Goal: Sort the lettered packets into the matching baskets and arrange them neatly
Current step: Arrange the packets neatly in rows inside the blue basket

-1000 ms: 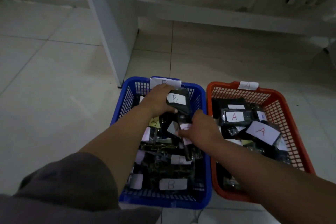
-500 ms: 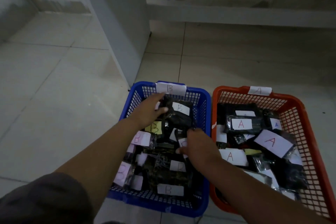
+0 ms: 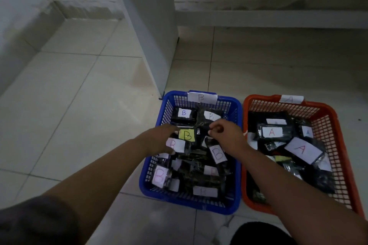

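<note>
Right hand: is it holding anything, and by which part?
The right hand pinches the near edge of a black packet in the blue basket, between thumb and curled fingers.

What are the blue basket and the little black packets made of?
The blue basket looks like moulded plastic: its walls are an even grid of holes with a smooth, slightly glossy rim. The black packets seem to be crinkly plastic film, since they catch glints of light; their lettered labels look like paper.

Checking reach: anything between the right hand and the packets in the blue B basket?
Nothing visible. The right hand is already over the blue basket, fingers curled on a dark packet near the yellow B label. The left hand rests on neighbouring packets.
</note>
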Demonstrator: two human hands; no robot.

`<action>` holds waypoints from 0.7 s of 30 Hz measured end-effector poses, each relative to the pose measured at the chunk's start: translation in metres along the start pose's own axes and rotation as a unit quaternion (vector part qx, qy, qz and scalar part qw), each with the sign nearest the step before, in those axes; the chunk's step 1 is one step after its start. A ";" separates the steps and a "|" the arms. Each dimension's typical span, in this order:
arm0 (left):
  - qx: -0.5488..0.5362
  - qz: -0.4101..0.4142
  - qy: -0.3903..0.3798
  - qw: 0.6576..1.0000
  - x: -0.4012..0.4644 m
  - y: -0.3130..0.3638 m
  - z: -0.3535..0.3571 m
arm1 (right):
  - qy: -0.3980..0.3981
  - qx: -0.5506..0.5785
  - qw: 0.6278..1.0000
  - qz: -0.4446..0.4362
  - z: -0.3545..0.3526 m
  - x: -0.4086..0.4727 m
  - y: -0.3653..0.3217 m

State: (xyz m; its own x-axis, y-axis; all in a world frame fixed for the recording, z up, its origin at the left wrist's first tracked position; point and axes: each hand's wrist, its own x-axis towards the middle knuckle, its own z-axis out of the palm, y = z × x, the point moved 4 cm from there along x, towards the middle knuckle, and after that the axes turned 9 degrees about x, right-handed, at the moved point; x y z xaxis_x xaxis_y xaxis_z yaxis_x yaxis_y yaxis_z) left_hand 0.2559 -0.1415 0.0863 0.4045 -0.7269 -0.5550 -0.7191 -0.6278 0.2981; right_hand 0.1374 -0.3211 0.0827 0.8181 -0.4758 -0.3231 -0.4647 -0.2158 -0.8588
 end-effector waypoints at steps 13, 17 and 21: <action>0.046 0.029 -0.147 0.988 0.102 -0.028 -0.043 | -0.026 -0.238 0.969 -0.059 -0.026 0.004 -0.005; 0.005 0.057 -0.128 0.990 0.107 -0.021 -0.025 | -0.043 -0.243 0.966 -0.077 -0.028 -0.008 0.001; 0.008 0.094 -0.081 0.992 0.109 -0.013 -0.005 | -0.021 -0.201 0.973 -0.113 -0.021 -0.016 0.015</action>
State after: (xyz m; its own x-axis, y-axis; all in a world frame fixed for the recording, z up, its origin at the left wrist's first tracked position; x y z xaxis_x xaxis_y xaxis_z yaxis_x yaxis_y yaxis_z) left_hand 0.3120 -0.2136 0.0261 0.1683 -0.7755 -0.6085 -0.7821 -0.4808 0.3965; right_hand 0.1105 -0.3352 0.0834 0.9237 -0.3448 -0.1671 -0.3598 -0.6306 -0.6877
